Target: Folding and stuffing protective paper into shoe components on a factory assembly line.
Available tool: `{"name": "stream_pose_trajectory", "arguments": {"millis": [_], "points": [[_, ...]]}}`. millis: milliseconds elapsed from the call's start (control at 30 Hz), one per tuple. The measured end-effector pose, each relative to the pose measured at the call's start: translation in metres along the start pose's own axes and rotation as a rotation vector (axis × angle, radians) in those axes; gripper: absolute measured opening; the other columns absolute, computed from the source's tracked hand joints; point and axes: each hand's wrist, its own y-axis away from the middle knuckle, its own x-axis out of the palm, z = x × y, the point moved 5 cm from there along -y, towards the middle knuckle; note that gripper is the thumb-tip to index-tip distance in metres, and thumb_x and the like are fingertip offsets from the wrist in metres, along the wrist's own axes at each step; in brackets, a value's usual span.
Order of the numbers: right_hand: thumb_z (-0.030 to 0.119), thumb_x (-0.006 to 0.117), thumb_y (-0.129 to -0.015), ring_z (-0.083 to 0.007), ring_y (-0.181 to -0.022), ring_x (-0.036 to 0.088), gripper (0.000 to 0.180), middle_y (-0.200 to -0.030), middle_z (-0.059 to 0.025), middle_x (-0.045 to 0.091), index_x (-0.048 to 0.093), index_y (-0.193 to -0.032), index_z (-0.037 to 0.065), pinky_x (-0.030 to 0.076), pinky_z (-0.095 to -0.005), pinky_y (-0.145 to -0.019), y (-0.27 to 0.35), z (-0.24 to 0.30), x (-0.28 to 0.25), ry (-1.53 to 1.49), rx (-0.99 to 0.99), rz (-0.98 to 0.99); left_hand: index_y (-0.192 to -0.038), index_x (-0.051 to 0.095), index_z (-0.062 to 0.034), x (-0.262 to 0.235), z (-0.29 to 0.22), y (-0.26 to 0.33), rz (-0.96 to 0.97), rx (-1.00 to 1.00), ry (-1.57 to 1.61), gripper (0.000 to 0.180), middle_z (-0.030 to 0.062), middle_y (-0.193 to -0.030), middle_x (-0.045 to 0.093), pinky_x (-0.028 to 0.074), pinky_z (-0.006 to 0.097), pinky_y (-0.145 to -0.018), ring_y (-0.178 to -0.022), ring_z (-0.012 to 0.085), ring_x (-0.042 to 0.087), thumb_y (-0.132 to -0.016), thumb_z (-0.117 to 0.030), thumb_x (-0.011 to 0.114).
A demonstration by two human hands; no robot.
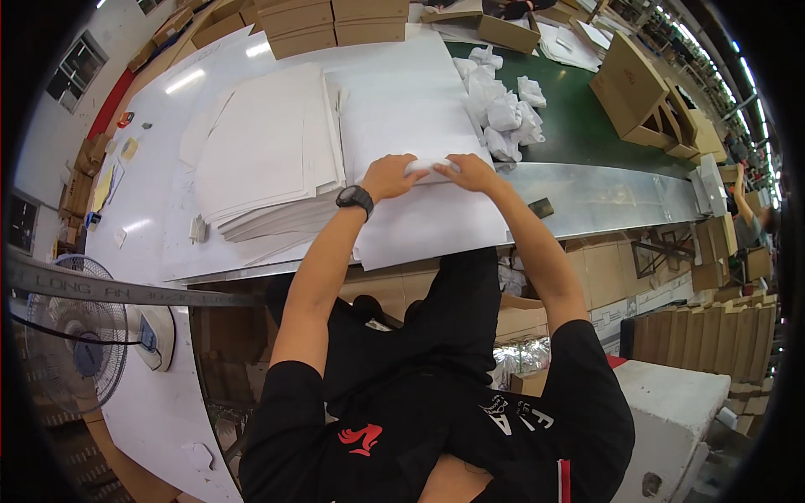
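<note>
My left hand, with a black watch on the wrist, and my right hand meet over a stack of large white paper sheets. Between them is a small rolled bundle of white paper, pinched by the fingers and thumbs at both ends. What is inside the bundle, if anything, is hidden. A thicker, uneven pile of white paper sheets lies left of my left hand. Beyond my right hand, several crumpled white paper bundles sit heaped on the green belt's edge.
Brown cardboard boxes stand at the table's far side. The green conveyor belt runs on the right behind a metal ledge, which carries a small dark block. An open carton rests on the belt. A fan stands left.
</note>
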Motion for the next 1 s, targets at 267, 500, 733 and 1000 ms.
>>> {"name": "stream_pose_trajectory", "arguments": {"millis": [267,500,733,1000], "points": [[0.044,0.068,-0.091,-0.0309,-0.114,0.064,0.042,-0.116,-0.0143,0.071,0.070,-0.113,0.009,0.046,-0.0434,-0.098,-0.052,0.055,-0.009,0.555,0.063,-0.184,-0.127,0.062,-0.0100,0.021,0.001,-0.019,0.114,-0.103,-0.432,0.038,0.0179,-0.130,0.061,0.035,0.066,-0.106,-0.124,0.0372,0.056,-0.100,-0.035,0.053],[0.047,0.050,-0.101,-0.0433,-0.138,0.043,0.060,-0.146,-0.0225,0.051,0.056,-0.136,-0.002,0.025,-0.0562,-0.117,0.006,0.020,0.051,0.336,0.017,-0.518,-0.156,0.037,-0.0262,0.041,-0.009,0.037,-0.230,-0.185,-0.329,0.067,0.0359,-0.155,0.027,0.014,0.069,-0.115,-0.146,0.0520,0.026,-0.097,-0.053,0.055],[0.043,0.060,-0.099,-0.0445,-0.115,0.063,0.055,-0.123,-0.0250,0.067,0.062,-0.126,-0.005,0.049,-0.0526,-0.099,-0.002,0.047,0.035,-0.638,0.442,-0.447,-0.161,0.023,-0.0271,0.041,-0.001,0.046,-0.253,-0.221,-0.252,0.093,0.0386,-0.159,0.013,0.013,0.069,-0.115,-0.147,0.0572,0.016,-0.087,-0.071,0.057],[0.009,0.071,-0.088,-0.0313,-0.109,0.066,0.046,-0.124,-0.0158,0.064,0.055,-0.130,-0.002,0.058,-0.0462,-0.093,0.069,0.061,0.023,-1.832,0.373,-0.268,-0.161,0.010,-0.0047,-0.002,-0.055,0.079,-0.551,-0.303,-0.243,0.105,0.0343,-0.163,0.002,0.007,0.064,-0.119,-0.152,0.0498,0.006,-0.090,-0.061,0.064]]}}
